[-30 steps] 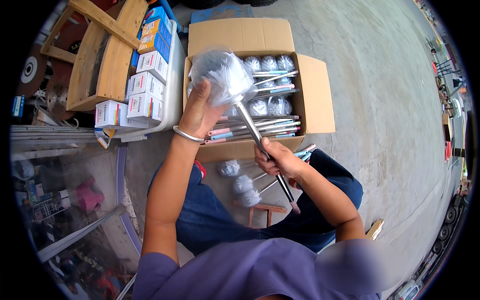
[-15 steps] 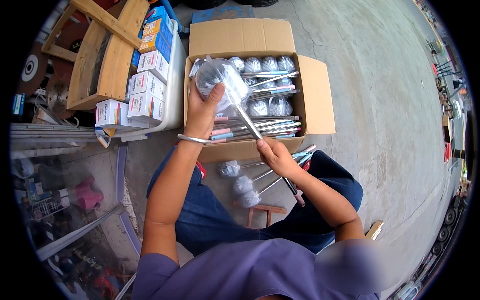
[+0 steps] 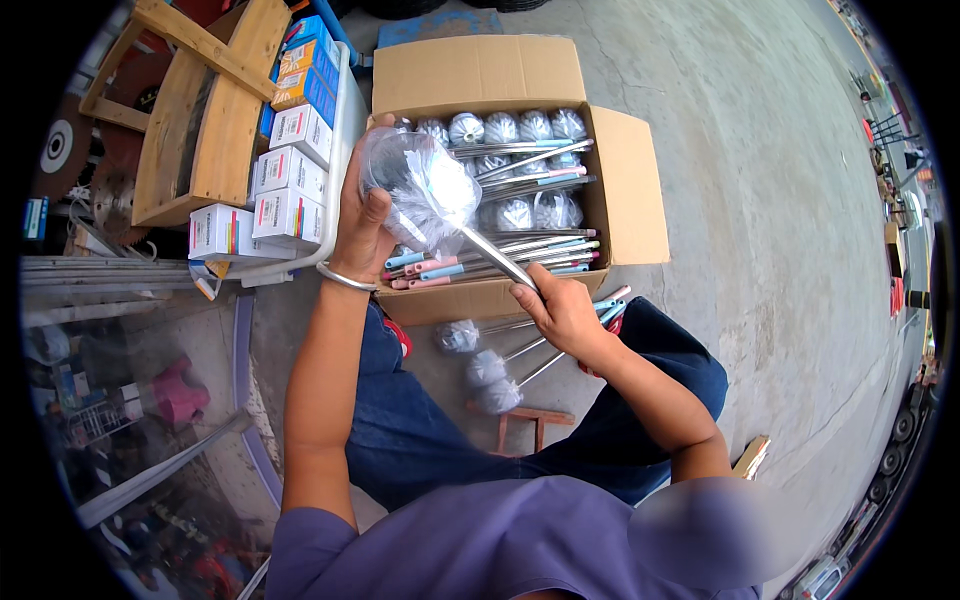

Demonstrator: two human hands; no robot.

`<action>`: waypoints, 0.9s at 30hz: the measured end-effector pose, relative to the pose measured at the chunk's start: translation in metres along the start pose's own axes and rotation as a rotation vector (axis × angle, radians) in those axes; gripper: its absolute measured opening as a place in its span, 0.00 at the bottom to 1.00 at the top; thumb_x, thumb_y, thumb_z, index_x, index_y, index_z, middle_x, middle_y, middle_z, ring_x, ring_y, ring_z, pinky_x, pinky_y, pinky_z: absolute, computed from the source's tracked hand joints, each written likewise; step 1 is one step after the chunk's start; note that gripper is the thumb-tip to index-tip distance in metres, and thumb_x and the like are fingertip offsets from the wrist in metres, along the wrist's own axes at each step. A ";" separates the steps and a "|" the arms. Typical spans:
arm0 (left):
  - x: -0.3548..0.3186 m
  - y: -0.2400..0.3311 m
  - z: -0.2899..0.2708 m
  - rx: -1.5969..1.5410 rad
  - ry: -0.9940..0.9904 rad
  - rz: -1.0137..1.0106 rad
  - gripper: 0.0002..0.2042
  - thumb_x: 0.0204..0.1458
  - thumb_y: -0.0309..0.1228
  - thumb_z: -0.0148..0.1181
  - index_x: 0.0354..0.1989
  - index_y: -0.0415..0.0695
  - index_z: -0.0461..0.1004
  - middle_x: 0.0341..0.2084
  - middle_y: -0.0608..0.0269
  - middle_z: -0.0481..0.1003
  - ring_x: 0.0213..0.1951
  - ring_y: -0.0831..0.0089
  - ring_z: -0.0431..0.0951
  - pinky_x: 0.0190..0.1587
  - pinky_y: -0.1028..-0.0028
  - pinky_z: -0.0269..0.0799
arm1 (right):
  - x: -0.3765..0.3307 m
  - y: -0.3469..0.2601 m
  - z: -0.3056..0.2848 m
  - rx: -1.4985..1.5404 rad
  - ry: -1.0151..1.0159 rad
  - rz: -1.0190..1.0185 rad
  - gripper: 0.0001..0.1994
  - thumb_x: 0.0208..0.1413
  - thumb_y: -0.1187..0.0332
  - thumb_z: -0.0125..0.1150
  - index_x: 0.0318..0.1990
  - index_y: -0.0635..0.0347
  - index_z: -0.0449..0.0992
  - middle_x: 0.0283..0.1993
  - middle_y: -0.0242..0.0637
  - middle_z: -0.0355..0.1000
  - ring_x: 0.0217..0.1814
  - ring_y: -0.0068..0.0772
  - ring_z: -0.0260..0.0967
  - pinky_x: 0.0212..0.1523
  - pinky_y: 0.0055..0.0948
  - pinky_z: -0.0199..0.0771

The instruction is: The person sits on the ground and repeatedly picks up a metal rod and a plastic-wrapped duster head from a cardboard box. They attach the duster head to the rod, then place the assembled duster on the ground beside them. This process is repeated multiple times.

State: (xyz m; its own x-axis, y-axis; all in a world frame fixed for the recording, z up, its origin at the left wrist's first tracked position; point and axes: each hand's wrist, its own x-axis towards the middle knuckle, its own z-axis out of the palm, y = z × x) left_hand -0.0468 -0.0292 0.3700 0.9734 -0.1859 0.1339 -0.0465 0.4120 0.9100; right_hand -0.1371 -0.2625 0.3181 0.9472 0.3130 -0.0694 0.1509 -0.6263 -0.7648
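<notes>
Wrapped ladle lowered toward the carton

My left hand (image 3: 362, 222) grips the bagged ladle (image 3: 425, 190), lower now; right hand (image 3: 562, 312) clamps its handle above the cardboard box (image 3: 632, 190).

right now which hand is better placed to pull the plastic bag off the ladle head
Left. The left hand already grips the plastic bag around the ladle's head, while the right hand holds the handle lower down.

Open brown carton (image 3: 620, 180) ahead on the floor; white boxes (image 3: 290, 170) and blue-orange boxes (image 3: 305, 70) stacked left.

left hand (image 3: 362, 222) gripping bagged ladle (image 3: 425, 190), right hand (image 3: 562, 312) on handle
</notes>
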 end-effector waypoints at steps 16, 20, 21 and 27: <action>-0.009 0.020 -0.016 1.384 -0.074 0.814 0.51 0.27 0.59 0.68 0.59 0.40 0.56 0.58 0.51 0.61 0.59 0.55 0.60 0.63 0.55 0.49 | 0.011 0.019 -0.021 -0.196 0.178 -0.056 0.14 0.55 0.59 0.57 0.30 0.60 0.64 0.17 0.46 0.64 0.21 0.53 0.65 0.22 0.41 0.63; -0.016 0.017 -0.011 1.288 0.016 1.023 0.48 0.32 0.61 0.64 0.58 0.40 0.57 0.57 0.49 0.61 0.59 0.53 0.61 0.62 0.54 0.52 | 0.016 0.019 -0.030 -0.302 0.287 -0.129 0.14 0.50 0.61 0.62 0.28 0.58 0.64 0.19 0.42 0.67 0.19 0.47 0.66 0.19 0.37 0.64; -0.017 0.017 -0.011 1.427 -0.037 0.992 0.48 0.33 0.62 0.63 0.58 0.40 0.58 0.57 0.48 0.61 0.59 0.52 0.61 0.61 0.54 0.53 | 0.017 0.020 -0.032 -0.317 0.309 -0.129 0.14 0.48 0.61 0.63 0.27 0.58 0.65 0.20 0.41 0.68 0.19 0.46 0.66 0.18 0.36 0.65; -0.023 0.005 -0.017 1.212 0.112 0.988 0.39 0.45 0.56 0.59 0.59 0.41 0.57 0.58 0.49 0.59 0.60 0.56 0.59 0.62 0.56 0.53 | 0.012 0.009 -0.043 0.043 0.214 -0.173 0.12 0.45 0.66 0.64 0.35 0.58 0.69 0.23 0.44 0.68 0.26 0.46 0.69 0.28 0.37 0.67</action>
State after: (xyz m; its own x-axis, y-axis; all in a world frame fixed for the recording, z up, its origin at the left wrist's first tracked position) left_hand -0.0659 -0.0073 0.3649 0.4581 -0.1990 0.8663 -0.7439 -0.6193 0.2511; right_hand -0.1121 -0.2944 0.3380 0.9474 0.2514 0.1978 0.3074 -0.5444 -0.7805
